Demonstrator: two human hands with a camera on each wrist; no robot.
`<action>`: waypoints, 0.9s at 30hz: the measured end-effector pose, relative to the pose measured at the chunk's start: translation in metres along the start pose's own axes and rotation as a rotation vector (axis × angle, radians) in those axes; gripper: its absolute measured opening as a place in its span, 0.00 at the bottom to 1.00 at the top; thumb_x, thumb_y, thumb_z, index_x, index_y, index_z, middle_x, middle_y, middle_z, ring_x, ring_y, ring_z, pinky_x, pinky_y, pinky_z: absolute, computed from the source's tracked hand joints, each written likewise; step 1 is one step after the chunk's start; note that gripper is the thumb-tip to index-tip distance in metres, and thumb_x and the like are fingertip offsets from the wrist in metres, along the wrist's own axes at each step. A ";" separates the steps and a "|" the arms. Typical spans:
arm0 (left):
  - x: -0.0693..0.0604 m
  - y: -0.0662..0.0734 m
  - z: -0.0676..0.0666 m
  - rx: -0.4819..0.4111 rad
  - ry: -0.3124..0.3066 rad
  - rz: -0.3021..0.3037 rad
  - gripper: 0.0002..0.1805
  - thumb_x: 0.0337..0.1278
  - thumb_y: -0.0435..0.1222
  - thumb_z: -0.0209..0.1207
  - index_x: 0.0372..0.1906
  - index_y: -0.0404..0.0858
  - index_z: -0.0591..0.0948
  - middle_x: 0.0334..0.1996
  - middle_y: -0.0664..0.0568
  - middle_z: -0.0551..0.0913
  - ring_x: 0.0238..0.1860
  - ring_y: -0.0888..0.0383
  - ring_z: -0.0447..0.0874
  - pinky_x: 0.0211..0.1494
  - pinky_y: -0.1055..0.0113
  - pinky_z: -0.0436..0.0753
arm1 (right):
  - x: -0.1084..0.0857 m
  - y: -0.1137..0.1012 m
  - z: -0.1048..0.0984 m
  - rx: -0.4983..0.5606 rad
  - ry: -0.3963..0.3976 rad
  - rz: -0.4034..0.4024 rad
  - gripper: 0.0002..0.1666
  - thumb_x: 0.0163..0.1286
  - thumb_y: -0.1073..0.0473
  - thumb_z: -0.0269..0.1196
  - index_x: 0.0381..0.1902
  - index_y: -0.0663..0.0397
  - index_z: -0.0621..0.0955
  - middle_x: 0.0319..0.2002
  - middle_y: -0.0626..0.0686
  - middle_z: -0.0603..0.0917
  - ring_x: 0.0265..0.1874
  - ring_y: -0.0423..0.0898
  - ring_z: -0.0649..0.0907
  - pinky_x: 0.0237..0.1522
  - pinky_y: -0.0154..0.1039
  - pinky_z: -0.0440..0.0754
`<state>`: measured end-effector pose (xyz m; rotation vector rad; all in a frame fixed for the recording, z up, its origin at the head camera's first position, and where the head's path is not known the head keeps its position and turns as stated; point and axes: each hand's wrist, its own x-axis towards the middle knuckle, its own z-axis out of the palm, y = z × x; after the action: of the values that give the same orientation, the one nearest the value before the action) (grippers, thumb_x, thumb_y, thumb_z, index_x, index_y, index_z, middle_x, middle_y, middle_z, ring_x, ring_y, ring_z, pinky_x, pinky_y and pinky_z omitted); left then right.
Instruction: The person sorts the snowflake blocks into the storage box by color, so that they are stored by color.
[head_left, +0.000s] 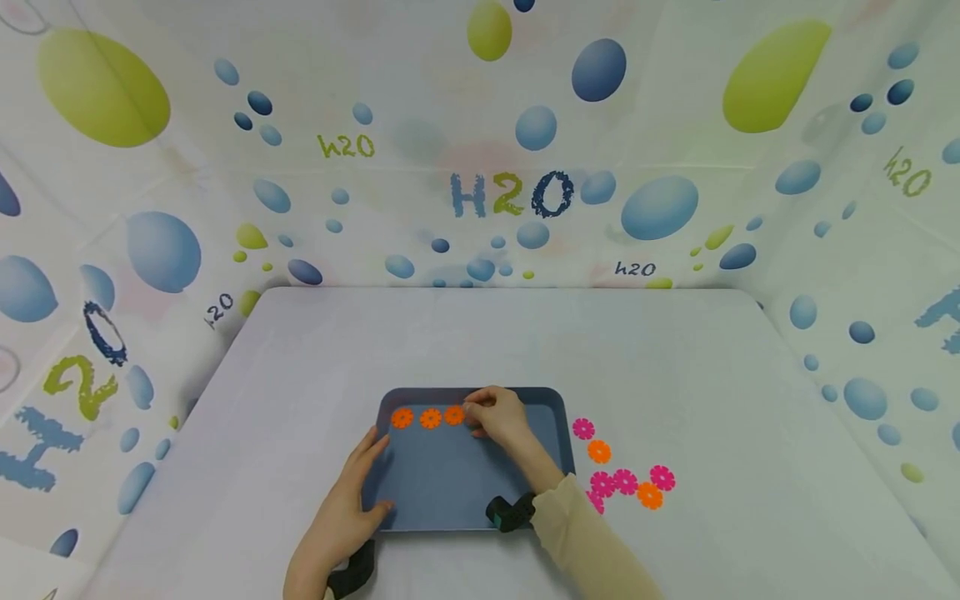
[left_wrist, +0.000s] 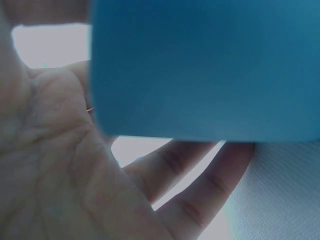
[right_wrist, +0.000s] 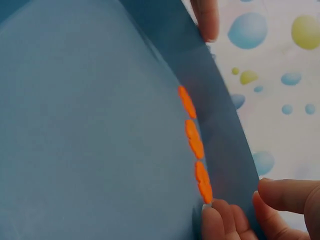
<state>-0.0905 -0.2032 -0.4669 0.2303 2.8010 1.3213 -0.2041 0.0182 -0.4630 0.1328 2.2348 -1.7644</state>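
A blue-grey tray point(head_left: 442, 483) lies on the white table. Along its far side, orange flower-shaped discs point(head_left: 431, 418) stand in a row, three of them visible. My right hand point(head_left: 501, 415) is over the tray at the row's right end, fingers bent. In the right wrist view a fingertip point(right_wrist: 212, 220) meets the end of the last orange disc point(right_wrist: 203, 181); whether something is pinched is hidden. At the tray's left edge, my left hand point(head_left: 345, 500) rests with fingers extended and thumb apart, touching the rim; the left wrist view shows the tray wall point(left_wrist: 210, 70) close up.
Several loose flower-shaped discs lie right of the tray, among them a pink disc point(head_left: 662, 477) and an orange disc point(head_left: 599, 452). Partly behind the right sleeve point(head_left: 585, 533) is another pink disc point(head_left: 596, 502). A patterned curtain point(head_left: 420, 100) surrounds the table point(head_left: 480, 333).
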 end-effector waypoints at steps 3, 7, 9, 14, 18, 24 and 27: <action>0.000 0.000 0.000 0.010 0.007 0.008 0.46 0.43 0.21 0.65 0.73 0.34 0.60 0.76 0.38 0.50 0.74 0.33 0.51 0.68 0.37 0.64 | -0.002 -0.001 -0.005 0.021 -0.003 -0.011 0.12 0.68 0.61 0.62 0.47 0.61 0.82 0.40 0.59 0.85 0.34 0.46 0.86 0.33 0.39 0.87; 0.000 0.002 0.000 0.012 0.007 0.009 0.46 0.43 0.22 0.66 0.73 0.34 0.61 0.76 0.38 0.51 0.74 0.33 0.51 0.69 0.38 0.63 | -0.004 -0.002 -0.014 0.076 -0.013 -0.052 0.14 0.69 0.61 0.61 0.49 0.63 0.80 0.44 0.61 0.84 0.40 0.50 0.86 0.39 0.42 0.87; 0.000 0.002 -0.001 0.010 0.006 0.010 0.46 0.44 0.22 0.66 0.73 0.34 0.61 0.76 0.39 0.51 0.74 0.33 0.51 0.68 0.37 0.63 | -0.005 -0.002 -0.020 0.105 -0.013 -0.085 0.15 0.70 0.61 0.60 0.51 0.64 0.79 0.47 0.63 0.83 0.43 0.52 0.86 0.43 0.44 0.87; 0.000 0.002 -0.001 0.010 0.001 0.007 0.46 0.44 0.22 0.66 0.73 0.35 0.61 0.77 0.39 0.50 0.74 0.33 0.51 0.68 0.37 0.63 | -0.009 -0.003 -0.041 0.178 0.056 -0.136 0.17 0.70 0.61 0.60 0.52 0.66 0.78 0.50 0.67 0.82 0.42 0.50 0.86 0.46 0.44 0.86; 0.000 0.001 -0.001 0.014 -0.003 -0.002 0.46 0.45 0.23 0.66 0.73 0.35 0.61 0.77 0.39 0.50 0.75 0.34 0.50 0.69 0.38 0.63 | -0.011 -0.004 -0.056 0.225 0.147 -0.139 0.17 0.69 0.63 0.60 0.52 0.68 0.78 0.50 0.67 0.82 0.38 0.44 0.85 0.44 0.39 0.86; 0.000 0.000 -0.001 0.029 0.009 0.001 0.45 0.45 0.23 0.66 0.72 0.35 0.61 0.76 0.39 0.51 0.74 0.34 0.51 0.68 0.38 0.63 | -0.015 -0.002 -0.073 0.248 0.205 -0.121 0.17 0.69 0.64 0.60 0.52 0.68 0.77 0.49 0.63 0.84 0.38 0.43 0.85 0.42 0.36 0.86; 0.000 0.001 0.000 0.039 0.012 0.005 0.45 0.45 0.24 0.66 0.72 0.35 0.62 0.76 0.39 0.51 0.74 0.34 0.52 0.68 0.39 0.62 | -0.019 0.000 -0.083 0.240 0.224 -0.122 0.16 0.70 0.64 0.60 0.52 0.66 0.78 0.49 0.62 0.84 0.41 0.47 0.86 0.42 0.34 0.85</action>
<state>-0.0908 -0.2026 -0.4667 0.2319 2.8403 1.2745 -0.2002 0.0997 -0.4404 0.2615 2.2098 -2.1785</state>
